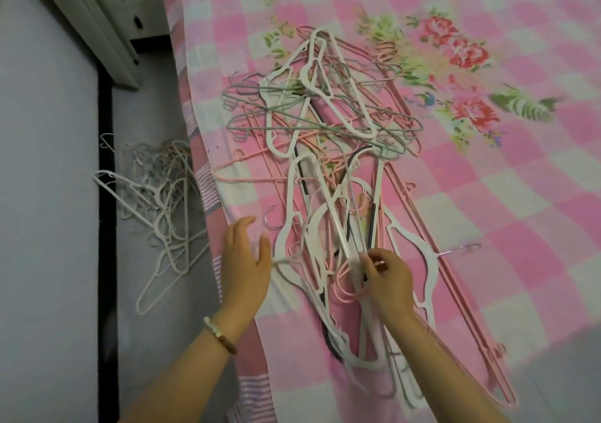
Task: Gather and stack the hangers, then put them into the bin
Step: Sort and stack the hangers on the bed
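Now: right hand (387,281) is curled, thumb and fingertips pinching thin wire hangers at the near end of the pile. Which strands it has cannot be told; white and pink ones cross there. The palm faces down, over a loop of pink wire.

Left hand (247,260) is loose, fingers spread and slightly bent, nothing in it. It sits at the pile's left edge, thumb just beside a white hanger; contact cannot be told. A beaded bracelet (220,335) is on that wrist.

Hangers (307,78): one tangled pile on the sheet (487,195), running from just under the hands away up the bed.
- Colours: white, pink, green, a few dark.
- White broad-shouldered ones lie on top at the far end, green wire ones crossing under them.
- Long pink ones lie along the right side of the pile.
- Not aligned; hooks point several ways.

The sheet is pink and white check with a rose print at the far right.

Floor hangers (153,195): a second loose heap, white and pale, on the grey floor (48,195) left of the bed, well apart from the bed pile. A black strip (105,227) runs along the floor beside it. A white frame (97,16) stands at top left.
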